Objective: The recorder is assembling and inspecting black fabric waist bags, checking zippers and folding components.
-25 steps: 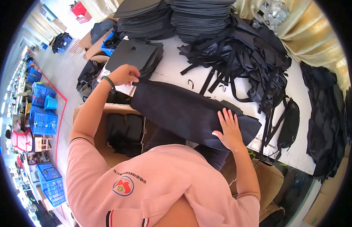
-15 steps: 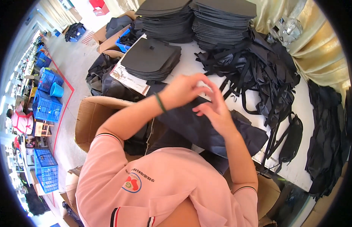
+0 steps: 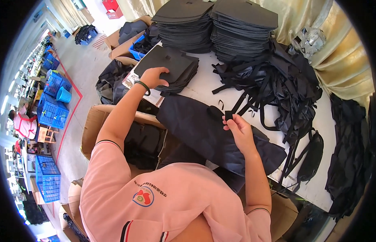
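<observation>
White tabletop [image 3: 204, 86] carries stacked dark panels and a tangle of black straps [image 3: 273, 84]. Left hand [image 3: 154, 76] rests spread, grip released, on a small stack of dark panels [image 3: 172, 68]. Right hand [image 3: 238, 129] pinches a black strap end [image 3: 228, 115] over the dark fabric piece [image 3: 212, 133] lying before the person.

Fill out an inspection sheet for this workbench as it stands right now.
Surface: white table, mostly covered.
Job's things: dark navy fabric piece lying flat; low stack of black flat panels.
Clutter: tangled black straps; two tall black panel stacks.
Grippers: left hand rests on low stack; right hand pinches small black tab.
Cables: nothing seen.
Surroundings: open cardboard box; blue plastic crates; gold curtain.
</observation>
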`<state>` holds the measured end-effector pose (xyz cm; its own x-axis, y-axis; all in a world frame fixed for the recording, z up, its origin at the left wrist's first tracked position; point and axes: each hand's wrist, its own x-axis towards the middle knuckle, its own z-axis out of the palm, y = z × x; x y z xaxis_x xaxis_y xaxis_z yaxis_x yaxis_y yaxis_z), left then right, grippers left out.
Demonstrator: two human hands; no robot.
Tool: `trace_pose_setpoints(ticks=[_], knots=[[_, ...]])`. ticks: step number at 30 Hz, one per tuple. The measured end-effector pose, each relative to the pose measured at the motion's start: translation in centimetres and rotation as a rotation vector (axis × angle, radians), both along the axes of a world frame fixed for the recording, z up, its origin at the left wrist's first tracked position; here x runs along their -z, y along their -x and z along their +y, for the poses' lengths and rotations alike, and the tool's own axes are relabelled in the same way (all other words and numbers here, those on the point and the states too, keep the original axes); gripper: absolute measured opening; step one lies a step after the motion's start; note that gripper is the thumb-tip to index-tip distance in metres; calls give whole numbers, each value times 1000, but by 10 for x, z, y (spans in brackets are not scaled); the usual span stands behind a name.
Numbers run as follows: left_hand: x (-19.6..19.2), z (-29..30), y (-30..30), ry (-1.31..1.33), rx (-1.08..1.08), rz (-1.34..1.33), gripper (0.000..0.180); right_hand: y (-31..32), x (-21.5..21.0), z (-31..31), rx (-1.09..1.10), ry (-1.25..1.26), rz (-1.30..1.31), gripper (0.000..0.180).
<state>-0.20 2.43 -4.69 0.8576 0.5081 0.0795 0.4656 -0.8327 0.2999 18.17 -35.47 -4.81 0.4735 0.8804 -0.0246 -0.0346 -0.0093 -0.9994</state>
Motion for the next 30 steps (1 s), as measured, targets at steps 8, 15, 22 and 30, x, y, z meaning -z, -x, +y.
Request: trace_pose_setpoints(ticks=[8,15,22,30], knots=[[5,-1,3,-44,39,-72,39,5,1,7,67,22,-5,23],[-87,-97,-3,208,-26,-636,30,1,9,19,305,-133,-136,15],[-117,-185,0,499,233,-451,32,-11,-5,35,383,-220,-164,11],[-120,-179,-15,576,699,-197,41,-15,3,13,402,-282,-70,9]])
